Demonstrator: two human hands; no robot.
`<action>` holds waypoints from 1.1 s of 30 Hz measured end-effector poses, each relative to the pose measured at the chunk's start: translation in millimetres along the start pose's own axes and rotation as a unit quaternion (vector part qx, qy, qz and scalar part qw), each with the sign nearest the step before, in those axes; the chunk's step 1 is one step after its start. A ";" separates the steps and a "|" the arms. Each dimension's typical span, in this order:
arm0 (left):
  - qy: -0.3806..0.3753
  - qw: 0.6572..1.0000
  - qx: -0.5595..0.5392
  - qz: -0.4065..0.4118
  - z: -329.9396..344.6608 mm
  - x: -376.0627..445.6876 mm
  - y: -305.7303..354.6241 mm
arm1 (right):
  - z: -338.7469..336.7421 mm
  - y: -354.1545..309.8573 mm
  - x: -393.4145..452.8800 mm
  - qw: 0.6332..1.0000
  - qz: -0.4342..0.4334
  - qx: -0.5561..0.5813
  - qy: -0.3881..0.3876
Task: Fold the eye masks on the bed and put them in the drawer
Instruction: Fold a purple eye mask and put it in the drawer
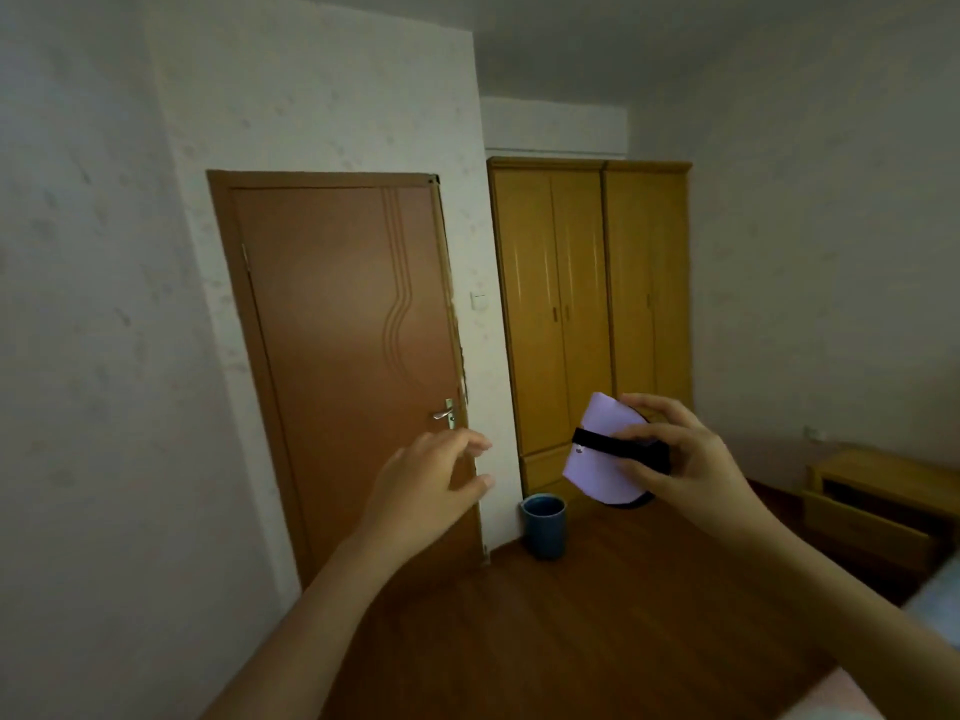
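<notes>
My right hand (680, 459) holds a folded lilac eye mask (602, 459) with a black strap across it, raised in front of me at chest height. My left hand (436, 480) hovers to the left of it with fingers spread, holding nothing. At the far right stands a low wooden nightstand (893, 475) whose drawer (862, 527) is pulled open. A corner of the bed (935, 600) shows at the right edge.
A brown door (353, 356) is shut on the left wall. A yellow wooden wardrobe (587, 314) stands behind the hands. A blue bin (543, 524) sits on the dark wooden floor (597, 615) beside the door.
</notes>
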State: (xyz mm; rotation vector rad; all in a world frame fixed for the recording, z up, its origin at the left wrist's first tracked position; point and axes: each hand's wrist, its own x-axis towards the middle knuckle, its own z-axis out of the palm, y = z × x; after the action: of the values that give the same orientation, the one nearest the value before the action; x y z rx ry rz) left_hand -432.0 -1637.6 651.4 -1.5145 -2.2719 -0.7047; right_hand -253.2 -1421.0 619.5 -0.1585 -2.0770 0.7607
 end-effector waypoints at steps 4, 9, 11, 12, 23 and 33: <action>0.022 0.999 0.012 -0.024 7.7 33.4 -54.4 | 49.7 28.4 55.3 1.000 -0.021 0.003 -0.013; 0.010 0.999 0.019 -0.034 32.5 100.1 -108.3 | 98.6 71.5 128.2 0.999 -0.030 0.023 -0.024; 0.006 0.999 0.020 -0.030 41.9 128.1 -127.9 | 113.5 88.9 156.7 0.999 -0.037 0.017 -0.024; 0.009 0.999 0.019 -0.027 46.2 141.0 -138.0 | 120.6 97.6 170.4 0.999 -0.037 0.013 -0.024; 0.034 0.999 -0.030 0.028 109.4 284.0 -251.3 | 196.1 206.7 286.2 1.000 -0.007 -0.013 -0.021; -0.019 0.985 -0.123 0.123 203.0 461.8 -331.0 | 205.0 304.1 370.9 0.993 0.042 -0.104 0.043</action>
State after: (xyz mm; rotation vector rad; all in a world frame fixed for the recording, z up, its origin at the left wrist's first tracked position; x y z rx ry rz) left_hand -914.3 -1275.2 648.4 -1.8956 -2.0333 -0.9144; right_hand -685.6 -1129.3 623.3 -0.3897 -2.0742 0.5749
